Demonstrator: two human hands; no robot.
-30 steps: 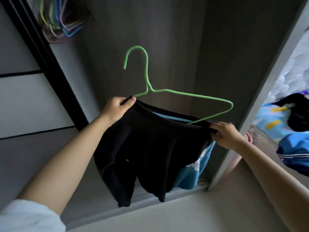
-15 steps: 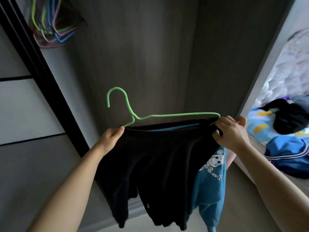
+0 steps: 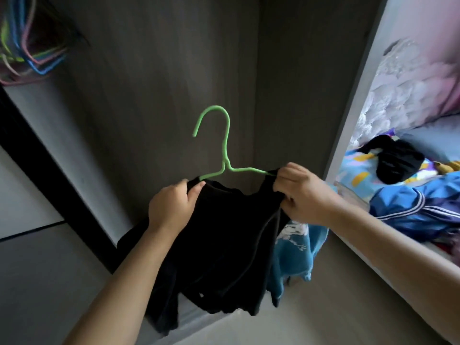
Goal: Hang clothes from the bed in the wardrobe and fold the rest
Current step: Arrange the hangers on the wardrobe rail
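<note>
Left hand [image 3: 171, 207]: pinched tight on one shoulder of the black top [image 3: 224, 245].
Right hand [image 3: 302, 195]: closed on the other shoulder.
Black top: dark, floppy, on the green hanger [image 3: 224, 155], inside the wardrobe [image 3: 174, 70].
Blue shirt [image 3: 296, 255]: just behind.
Bed [image 3: 428, 140]: more clothes piled there.

Dark wood-grain panels [image 3: 159, 70], pale floor [image 3: 323, 307], daylit.
</note>
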